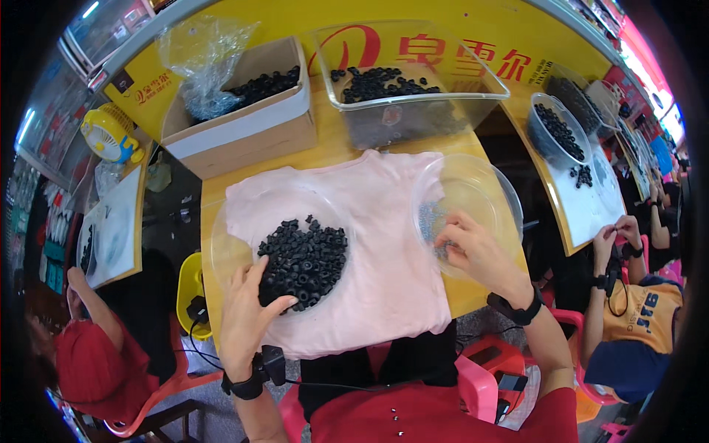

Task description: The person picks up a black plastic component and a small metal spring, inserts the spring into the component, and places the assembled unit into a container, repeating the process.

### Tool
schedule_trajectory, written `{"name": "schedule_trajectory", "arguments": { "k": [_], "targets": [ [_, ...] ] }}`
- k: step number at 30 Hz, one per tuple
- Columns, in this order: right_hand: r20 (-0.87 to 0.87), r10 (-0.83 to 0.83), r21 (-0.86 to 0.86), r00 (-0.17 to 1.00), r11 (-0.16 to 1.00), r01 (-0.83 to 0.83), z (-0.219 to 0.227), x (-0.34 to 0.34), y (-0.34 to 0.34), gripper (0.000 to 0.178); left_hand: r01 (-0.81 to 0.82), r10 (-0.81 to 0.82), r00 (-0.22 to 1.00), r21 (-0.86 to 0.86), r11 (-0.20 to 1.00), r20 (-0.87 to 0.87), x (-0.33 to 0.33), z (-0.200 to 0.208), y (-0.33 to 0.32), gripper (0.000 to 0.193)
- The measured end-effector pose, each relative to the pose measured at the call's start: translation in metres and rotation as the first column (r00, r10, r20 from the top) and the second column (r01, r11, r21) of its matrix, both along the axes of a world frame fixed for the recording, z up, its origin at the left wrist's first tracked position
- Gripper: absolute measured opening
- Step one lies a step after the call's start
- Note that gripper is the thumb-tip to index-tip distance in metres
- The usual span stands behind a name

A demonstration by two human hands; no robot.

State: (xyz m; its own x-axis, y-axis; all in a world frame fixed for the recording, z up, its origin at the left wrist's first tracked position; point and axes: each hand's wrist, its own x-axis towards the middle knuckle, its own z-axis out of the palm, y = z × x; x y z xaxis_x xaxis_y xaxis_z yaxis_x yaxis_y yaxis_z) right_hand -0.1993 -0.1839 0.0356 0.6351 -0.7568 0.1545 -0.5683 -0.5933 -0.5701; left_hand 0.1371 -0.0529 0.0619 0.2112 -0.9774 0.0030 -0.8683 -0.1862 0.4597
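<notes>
My left hand (pixel 249 303) rests at the near left edge of a heap of small black ring-shaped parts (pixel 309 258), thumb and forefinger apart and touching the heap. The heap lies in a round clear dish (pixel 235 210) on a pink T-shirt (pixel 384 221). On the right, my right hand (pixel 473 249) reaches into another round clear dish (pixel 484 192), over a scatter of tiny bluish-silver pieces (pixel 430 220). Its fingers are curled together at the pieces; whatever lies between the fingertips is too small to make out.
A cardboard box (pixel 244 136) of black parts with a plastic bag (pixel 207 66) stands at the back left. Beside it is a clear bin (pixel 413 111) of black parts. People work at side tables, one with a tub (pixel 557 129). A yellow fan (pixel 111 133) stands far left.
</notes>
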Motion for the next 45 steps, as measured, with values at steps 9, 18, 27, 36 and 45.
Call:
{"name": "schedule_trajectory", "arguments": {
  "k": [9,18,27,36,45],
  "targets": [
    [0.142,-0.219,0.176,0.965,0.965,0.193,0.0,-0.001,0.007,0.016,-0.043,0.021,0.916,-0.046,0.998,-0.401,-0.014,-0.007,-0.012,0.042],
    [0.164,-0.235,0.137,0.958,0.967,0.214,0.0,-0.006,0.01,0.01,-0.023,-0.051,0.869,-0.142,0.99,-0.492,-0.031,-0.012,-0.021,0.04],
    [0.143,-0.221,0.068,0.965,0.975,0.213,-0.007,-0.017,0.003,0.009,-0.115,-0.011,0.846,-0.203,0.973,-0.533,-0.028,-0.014,-0.008,0.025],
    [0.294,-0.366,0.223,0.883,0.924,0.309,0.012,-0.034,0.006,0.015,-0.341,0.059,0.661,-0.23,0.912,-0.748,-0.031,-0.012,0.0,0.025],
    [0.371,-0.509,0.402,0.777,0.842,0.36,0.026,-0.032,0.028,0.01,-0.159,-0.182,-0.046,-0.173,0.972,-0.982,-0.099,-0.013,0.02,0.028]
  ]
}}
